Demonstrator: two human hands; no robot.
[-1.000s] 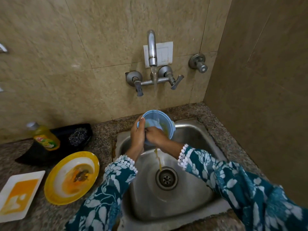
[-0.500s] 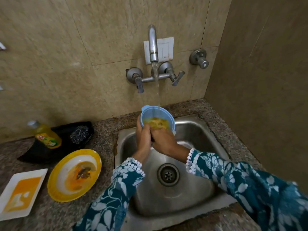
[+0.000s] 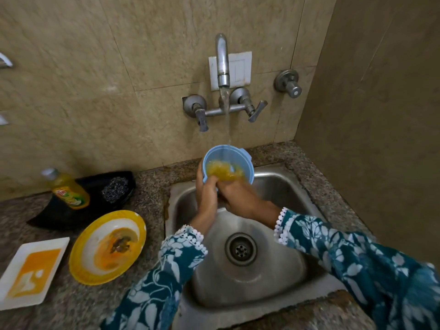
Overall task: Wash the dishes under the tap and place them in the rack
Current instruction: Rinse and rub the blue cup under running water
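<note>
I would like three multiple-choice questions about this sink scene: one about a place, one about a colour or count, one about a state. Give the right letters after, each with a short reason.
1. Where does the dish soap bottle lie?
A. in the sink
B. on the black tray left of the sink
C. on the yellow plate

2. What colour is the bowl being washed?
A. light blue
B. red
C. black

3. What is the state of the tap?
A. off and dry
B. running into the bowl
C. taken off the wall

Answers:
1. B: the bottle rests on the black tray, beside the scrubber.
2. A: the rim between the left hand and right hand is light blue.
3. B: a stream falls from the spout into the bowl's yellowish water.
</note>
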